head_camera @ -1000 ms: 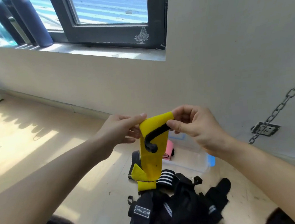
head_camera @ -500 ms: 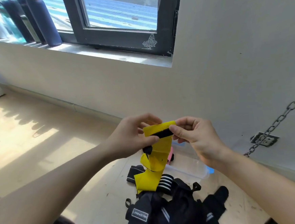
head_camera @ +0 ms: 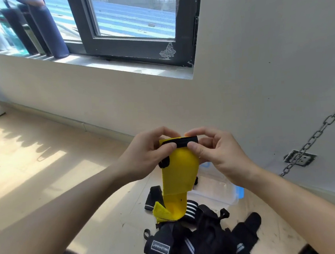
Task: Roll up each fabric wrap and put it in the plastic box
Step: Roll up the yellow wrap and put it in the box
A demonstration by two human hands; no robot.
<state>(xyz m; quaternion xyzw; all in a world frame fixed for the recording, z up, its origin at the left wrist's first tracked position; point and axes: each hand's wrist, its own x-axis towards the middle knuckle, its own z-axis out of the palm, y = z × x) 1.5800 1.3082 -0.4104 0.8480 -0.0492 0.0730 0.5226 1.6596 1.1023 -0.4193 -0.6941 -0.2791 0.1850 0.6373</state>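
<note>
Yellow fabric wrap [head_camera: 179, 172] hangs pinched at its black-strapped top by left hand [head_camera: 147, 158] and right hand [head_camera: 221, 154]. Roll tightly, edges aligned — the clear plastic box [head_camera: 217, 191] waits below.

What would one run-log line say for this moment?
step: rolling | left hand, right hand: pinching yellow wrap top | plastic box: on floor

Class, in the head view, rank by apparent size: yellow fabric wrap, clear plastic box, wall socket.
1. Yellow fabric wrap, though nearness to the camera inflates it.
2. Clear plastic box, partly hidden.
3. Wall socket.
</note>
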